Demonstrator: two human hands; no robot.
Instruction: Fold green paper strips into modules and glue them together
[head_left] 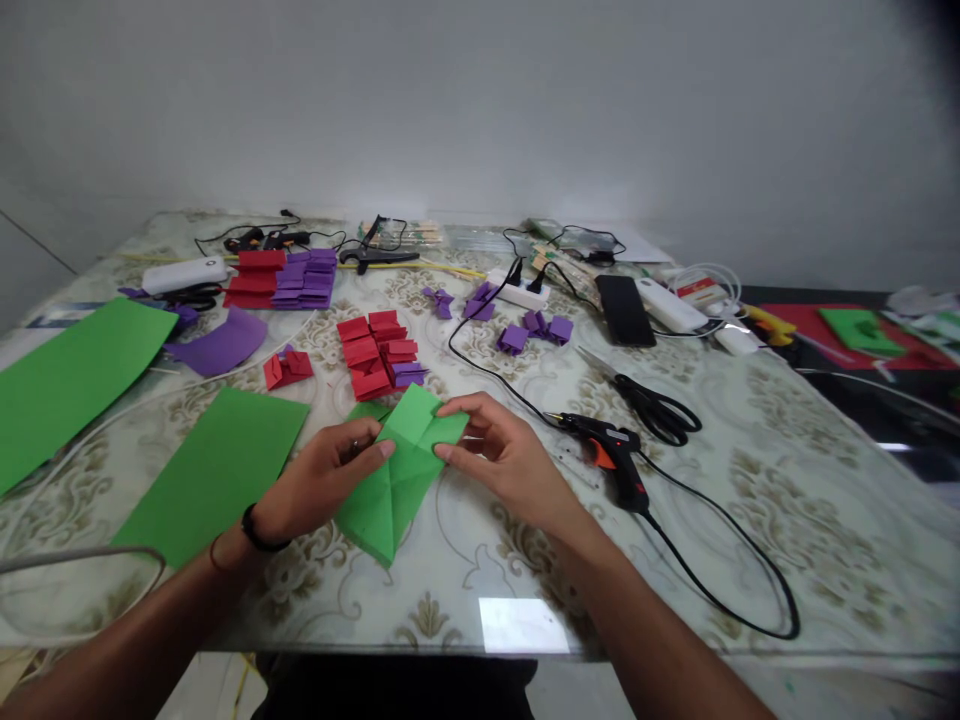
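Both hands pinch a partly folded green paper square (397,470) just above the table, in front of me. My left hand (319,485) grips its left side with thumb and fingers closed on the paper. My right hand (499,455) holds the right flap near the top corner, fingers pressed on the fold. The paper shows diagonal creases, and its lower point rests near the glass table top (525,560).
Two green sheets (217,470) (67,375) lie at left. Folded red pieces (375,350) and purple pieces (304,278) sit behind. A black and orange glue gun (611,455) with its cord, scissors (652,400), a phone (624,308) and a power strip (517,290) lie at right.
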